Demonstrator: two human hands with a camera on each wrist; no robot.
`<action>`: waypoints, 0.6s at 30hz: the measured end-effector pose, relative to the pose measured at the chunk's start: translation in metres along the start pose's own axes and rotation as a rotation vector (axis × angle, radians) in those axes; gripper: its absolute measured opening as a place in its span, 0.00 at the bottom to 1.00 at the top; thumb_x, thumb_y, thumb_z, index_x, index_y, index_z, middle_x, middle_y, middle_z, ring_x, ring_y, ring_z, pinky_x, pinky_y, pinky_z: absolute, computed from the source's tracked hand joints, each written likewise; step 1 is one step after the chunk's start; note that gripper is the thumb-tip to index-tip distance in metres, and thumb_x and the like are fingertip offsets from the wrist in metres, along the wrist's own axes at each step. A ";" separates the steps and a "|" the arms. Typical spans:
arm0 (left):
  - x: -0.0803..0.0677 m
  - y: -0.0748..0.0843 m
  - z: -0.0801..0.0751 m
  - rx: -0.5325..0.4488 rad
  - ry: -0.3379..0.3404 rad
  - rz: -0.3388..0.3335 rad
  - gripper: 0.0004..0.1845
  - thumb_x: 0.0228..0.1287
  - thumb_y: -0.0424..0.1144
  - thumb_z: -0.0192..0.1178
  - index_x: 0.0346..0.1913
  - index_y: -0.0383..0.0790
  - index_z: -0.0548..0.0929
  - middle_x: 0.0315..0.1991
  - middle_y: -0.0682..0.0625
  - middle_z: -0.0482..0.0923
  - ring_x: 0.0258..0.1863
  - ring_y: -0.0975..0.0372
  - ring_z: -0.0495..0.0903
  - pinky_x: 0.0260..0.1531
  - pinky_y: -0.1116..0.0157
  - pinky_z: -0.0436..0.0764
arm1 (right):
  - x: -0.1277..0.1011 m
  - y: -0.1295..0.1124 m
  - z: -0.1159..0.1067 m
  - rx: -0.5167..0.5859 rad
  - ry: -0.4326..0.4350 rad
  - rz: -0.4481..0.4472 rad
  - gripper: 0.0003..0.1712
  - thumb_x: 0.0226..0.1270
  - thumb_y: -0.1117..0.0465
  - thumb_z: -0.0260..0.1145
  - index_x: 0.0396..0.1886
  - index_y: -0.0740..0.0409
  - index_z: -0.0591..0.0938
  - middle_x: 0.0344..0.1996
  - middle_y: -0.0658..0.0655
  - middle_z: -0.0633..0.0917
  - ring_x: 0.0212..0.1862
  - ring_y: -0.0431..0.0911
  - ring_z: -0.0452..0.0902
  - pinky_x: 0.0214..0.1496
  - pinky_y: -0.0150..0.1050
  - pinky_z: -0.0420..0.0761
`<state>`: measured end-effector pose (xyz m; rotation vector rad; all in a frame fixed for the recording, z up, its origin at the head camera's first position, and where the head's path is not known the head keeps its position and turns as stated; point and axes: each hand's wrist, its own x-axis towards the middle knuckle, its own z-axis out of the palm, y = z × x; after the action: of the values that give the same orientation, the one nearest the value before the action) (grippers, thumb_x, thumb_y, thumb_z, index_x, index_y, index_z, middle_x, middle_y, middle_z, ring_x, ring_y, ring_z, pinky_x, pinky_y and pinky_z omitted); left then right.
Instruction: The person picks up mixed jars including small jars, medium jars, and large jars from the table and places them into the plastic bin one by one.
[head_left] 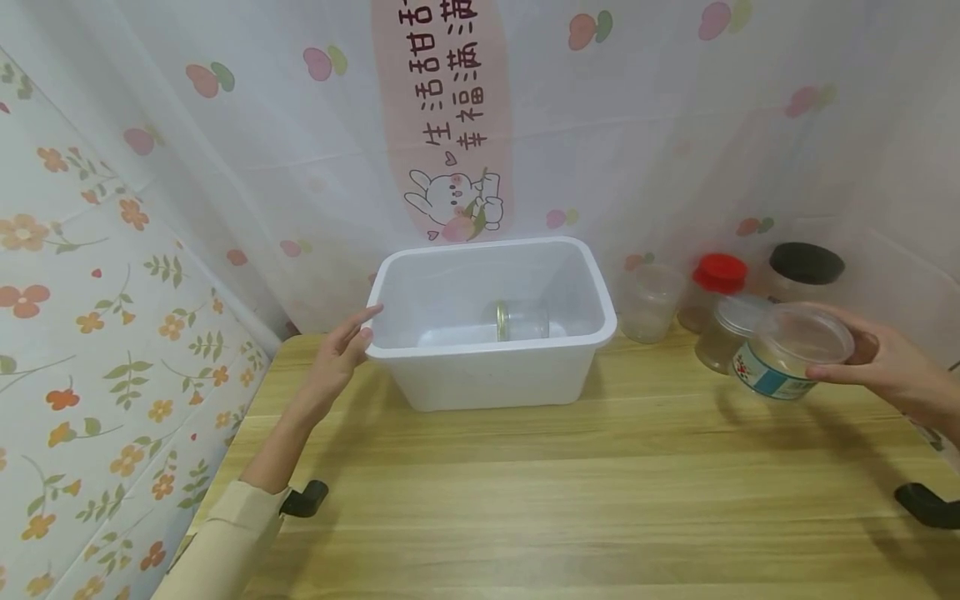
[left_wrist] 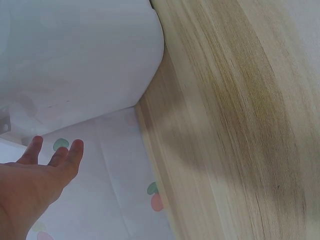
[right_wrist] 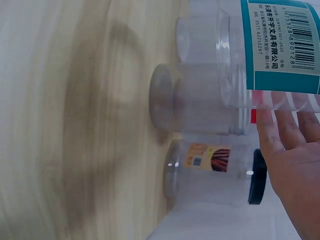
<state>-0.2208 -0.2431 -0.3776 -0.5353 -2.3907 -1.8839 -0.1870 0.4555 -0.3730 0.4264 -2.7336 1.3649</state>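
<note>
My right hand (head_left: 881,354) grips a clear plastic jar (head_left: 783,354) with a blue-and-white label, tilted and held above the table at the right. In the right wrist view, fingers (right_wrist: 292,135) lie along its side, and a barcode shows on the label. At the left, my left hand (head_left: 333,367) is at the left rim of a white plastic bin (head_left: 487,375), its fingers (left_wrist: 72,157) loosely extended. Inside the bin, a clear jar with a gold-coloured lid (head_left: 521,322) lies on its side.
Behind the held jar stand a silver-lidded jar (head_left: 720,342), a red-lidded jar (head_left: 718,273), a black-lidded jar (head_left: 806,265) and a clear cup-like container (head_left: 651,304). All are on the wooden table (head_left: 525,500). Patterned curtains (head_left: 300,167) hang behind and at the left.
</note>
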 end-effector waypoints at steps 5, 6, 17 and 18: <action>0.000 0.001 0.000 -0.003 0.000 0.001 0.26 0.83 0.42 0.46 0.77 0.39 0.65 0.75 0.40 0.61 0.68 0.44 0.66 0.60 0.63 0.74 | 0.004 -0.009 -0.002 0.030 -0.012 -0.008 0.50 0.63 0.82 0.67 0.81 0.54 0.60 0.64 0.40 0.71 0.56 0.32 0.70 0.43 0.25 0.76; 0.000 0.001 0.000 -0.005 0.001 0.002 0.26 0.83 0.42 0.46 0.77 0.38 0.65 0.75 0.40 0.61 0.68 0.44 0.66 0.60 0.63 0.74 | 0.005 -0.010 -0.002 0.035 -0.013 -0.011 0.49 0.63 0.82 0.66 0.81 0.54 0.60 0.64 0.40 0.71 0.56 0.31 0.70 0.43 0.25 0.77; 0.001 0.000 0.000 0.020 0.010 -0.001 0.26 0.83 0.43 0.46 0.77 0.39 0.65 0.75 0.41 0.61 0.69 0.44 0.65 0.65 0.47 0.69 | 0.017 -0.027 0.002 0.048 -0.016 -0.059 0.51 0.61 0.83 0.67 0.81 0.54 0.59 0.69 0.46 0.68 0.58 0.34 0.70 0.45 0.25 0.77; 0.000 0.001 0.000 0.020 0.009 -0.003 0.26 0.83 0.43 0.46 0.77 0.39 0.65 0.75 0.41 0.61 0.69 0.44 0.66 0.65 0.46 0.68 | 0.018 -0.029 0.002 0.052 -0.021 -0.056 0.51 0.62 0.82 0.67 0.81 0.53 0.59 0.70 0.46 0.68 0.58 0.34 0.69 0.45 0.26 0.77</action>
<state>-0.2211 -0.2432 -0.3769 -0.5207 -2.4033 -1.8580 -0.1966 0.4331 -0.3489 0.5184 -2.6858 1.4289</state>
